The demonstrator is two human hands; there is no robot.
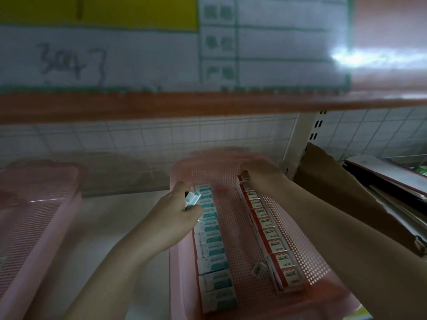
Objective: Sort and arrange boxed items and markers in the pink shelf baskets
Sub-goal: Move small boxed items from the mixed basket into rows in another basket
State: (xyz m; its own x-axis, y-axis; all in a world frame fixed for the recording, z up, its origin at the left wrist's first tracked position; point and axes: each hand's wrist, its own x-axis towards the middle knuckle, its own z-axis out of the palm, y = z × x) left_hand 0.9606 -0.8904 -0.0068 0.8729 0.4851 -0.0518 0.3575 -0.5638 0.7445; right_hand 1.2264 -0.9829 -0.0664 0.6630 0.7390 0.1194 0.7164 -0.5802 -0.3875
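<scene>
1. Pink perforated plastic makes up the main basket (307, 248), which sits on the pale shelf (111, 218). It holds two rows of small boxes standing on edge: a teal-and-white row (211, 239) along its left wall and a red-and-white row (272, 232) along its right wall, with bare mesh floor between them.
2. A second pink basket (34, 204) sits well apart to the left on the same shelf; its contents cannot be made out.
3. The left hand (175, 213) has its grip closed around two or three teal boxes (193, 199), held just above the far end of the teal row.
4. The right hand (258, 174) curls over the far end of the red row, fingers pinching the endmost red box (244, 177); blur hides how firm that hold is.
5. A loose barcode label (259, 269) lies on the basket floor beside the red row.
6. Risks, as I judge them: the on-edge boxes could topple like dominoes into the open middle if either hand nudges a row while inserting; the bunched teal boxes may slip, being held several at once.
7. Surroundings: a brown shelf edge (208, 102) overhead, white grid wall panel (161, 139) behind, a brown cardboard carton (346, 192) to the right. Lighting is dim.
</scene>
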